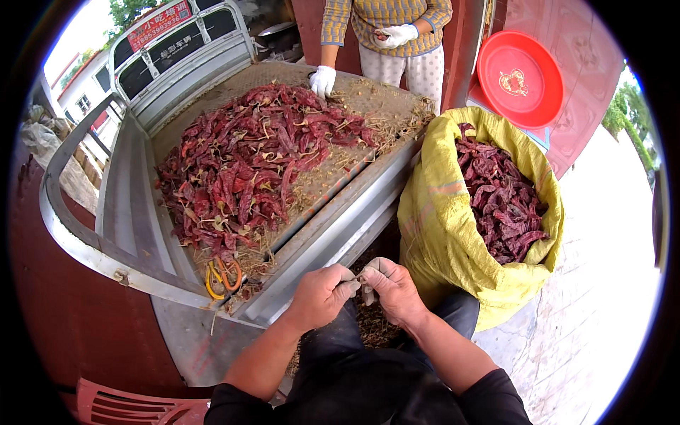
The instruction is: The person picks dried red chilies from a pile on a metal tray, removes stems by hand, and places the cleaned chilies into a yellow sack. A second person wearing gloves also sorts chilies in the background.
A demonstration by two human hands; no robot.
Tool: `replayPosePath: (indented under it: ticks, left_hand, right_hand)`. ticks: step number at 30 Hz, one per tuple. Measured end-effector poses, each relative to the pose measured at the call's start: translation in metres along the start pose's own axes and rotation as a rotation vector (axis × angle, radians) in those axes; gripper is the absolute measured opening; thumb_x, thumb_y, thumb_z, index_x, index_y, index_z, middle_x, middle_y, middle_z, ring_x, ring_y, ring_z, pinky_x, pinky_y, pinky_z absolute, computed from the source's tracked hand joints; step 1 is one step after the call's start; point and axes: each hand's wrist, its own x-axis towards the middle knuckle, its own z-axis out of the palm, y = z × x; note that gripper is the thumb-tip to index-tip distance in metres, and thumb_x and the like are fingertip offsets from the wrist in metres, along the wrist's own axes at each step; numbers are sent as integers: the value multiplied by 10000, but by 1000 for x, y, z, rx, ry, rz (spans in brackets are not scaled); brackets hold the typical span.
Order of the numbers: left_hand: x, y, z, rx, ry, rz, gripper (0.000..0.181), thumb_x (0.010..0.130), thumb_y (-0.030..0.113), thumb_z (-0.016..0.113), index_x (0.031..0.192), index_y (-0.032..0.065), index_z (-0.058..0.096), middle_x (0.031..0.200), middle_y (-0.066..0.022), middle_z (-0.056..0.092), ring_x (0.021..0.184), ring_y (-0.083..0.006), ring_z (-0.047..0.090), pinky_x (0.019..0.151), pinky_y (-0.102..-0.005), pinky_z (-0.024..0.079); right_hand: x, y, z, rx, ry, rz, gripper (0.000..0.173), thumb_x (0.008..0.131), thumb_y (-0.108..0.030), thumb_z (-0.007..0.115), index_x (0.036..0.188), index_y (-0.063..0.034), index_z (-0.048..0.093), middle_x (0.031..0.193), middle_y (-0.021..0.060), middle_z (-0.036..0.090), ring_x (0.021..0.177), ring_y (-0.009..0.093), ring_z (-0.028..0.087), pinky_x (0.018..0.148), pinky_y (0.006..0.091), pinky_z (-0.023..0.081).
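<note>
My left hand (pixel 321 297) and my right hand (pixel 394 293) meet in front of me, just beyond my knees. Their fingertips pinch a small thin piece (pixel 359 275) between them, too small to identify. Ahead and to the left, a heap of dried red chili peppers (pixel 239 154) with pale stems lies on the truck bed (pixel 340 159). Close to my right hand stands a yellow woven sack (pixel 435 228), its mouth rolled back, full of dark red dried chili peppers (pixel 499 196). Yellow and orange loop handles (pixel 237 276), apparently scissors, rest at the bed's near corner.
Across the bed a co-worker's white-gloved hand (pixel 322 81) touches the heap's far edge; the other gloved hand (pixel 396 36) holds something reddish. A metal side rail (pixel 69 228) curves along the left. Behind the sack leans a red basin (pixel 542 109). A red plastic chair (pixel 133 406) stands lower left.
</note>
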Motion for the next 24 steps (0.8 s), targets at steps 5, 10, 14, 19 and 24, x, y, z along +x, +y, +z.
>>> replayPosePath:
  ticks: [5, 10, 14, 19, 24]
  left_hand:
    - [1, -5, 21, -328, 165, -18, 182, 1035, 178, 720, 1004, 14, 646, 824, -162, 703, 704, -292, 697, 670, -371, 553]
    - [11, 0, 13, -69, 25, -12, 182, 994, 172, 753, 997, 19, 655, 883, -159, 723, 788, -331, 715, 720, -416, 563]
    - [23, 1, 6, 238, -16, 257, 148, 908, 134, 764, 986, 43, 677, 861, -151, 693, 802, -376, 677, 711, -463, 531]
    - [29, 10, -9, 418, -121, 439, 97, 841, 79, 723, 865, 75, 630, 782, -116, 616, 723, -353, 617, 656, -456, 464]
    - [28, 25, -7, 625, 31, 540, 197, 859, 72, 652, 771, 118, 482, 704, -61, 496, 659, -272, 562, 627, -404, 403]
  right_hand:
    - [0, 5, 11, 395, 78, 41, 204, 1087, -235, 665, 968, -70, 666, 808, 30, 666, 681, 133, 601, 634, 287, 488]
    - [0, -14, -6, -140, 77, -42, 221, 1086, -228, 667, 961, -48, 642, 808, 36, 660, 668, 130, 629, 632, 287, 517]
    - [1, -42, -17, -528, -60, -17, 243, 1100, -231, 640, 980, -19, 639, 826, 46, 673, 690, 131, 667, 645, 297, 542]
    - [12, -67, -30, -859, -422, -106, 261, 1093, -231, 624, 971, 0, 636, 766, 93, 639, 664, 185, 658, 649, 368, 544]
    - [13, -36, -25, -539, -227, -284, 282, 1085, -203, 613, 877, -13, 616, 705, 61, 579, 603, 162, 552, 578, 358, 463]
